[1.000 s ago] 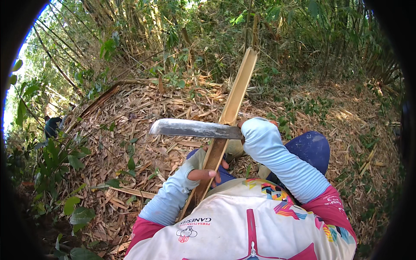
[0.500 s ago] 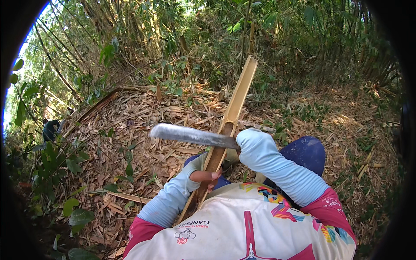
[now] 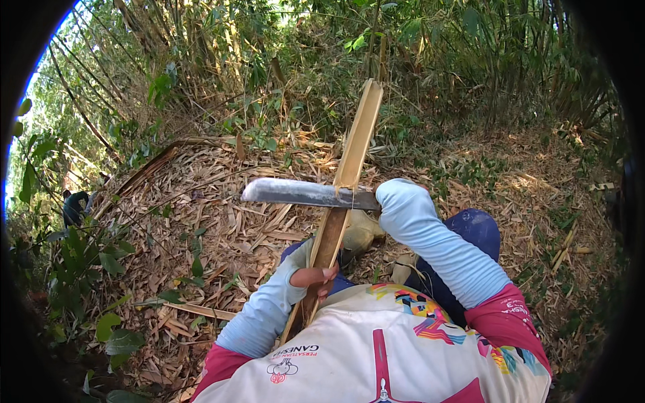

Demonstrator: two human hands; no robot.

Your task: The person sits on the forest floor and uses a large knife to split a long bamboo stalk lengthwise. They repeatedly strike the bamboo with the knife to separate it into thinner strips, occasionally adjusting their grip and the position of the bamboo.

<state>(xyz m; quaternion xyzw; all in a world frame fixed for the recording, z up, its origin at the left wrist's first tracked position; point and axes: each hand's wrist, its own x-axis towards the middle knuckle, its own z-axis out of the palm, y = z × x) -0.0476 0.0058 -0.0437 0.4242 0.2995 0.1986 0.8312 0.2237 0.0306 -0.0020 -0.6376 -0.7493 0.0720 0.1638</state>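
A split length of bamboo (image 3: 358,144), hollow side up, runs from near my waist away toward the undergrowth. My left hand (image 3: 312,277) is closed around its near part, thumb over the edge. Across the bamboo lies the broad grey blade of a machete (image 3: 292,193), against the wood at the node where the pale far half meets the brown near half. My right hand (image 3: 391,195) grips the machete at its right end; the light blue sleeve hides its fingers and the handle. Shavings curl up where blade and bamboo meet.
Dry bamboo leaves (image 3: 201,235) cover the ground. My knee in dark blue (image 3: 474,232) is bent at the right, beside my foot (image 3: 363,232). Green plants (image 3: 94,252) grow at the left, bamboo stands behind. Another person (image 3: 75,207) is far off at left.
The machete has shifted slightly right and up onto the bamboo's node, its blade now more level. The bamboo's far end has swung a little left. My left hand keeps its hold.
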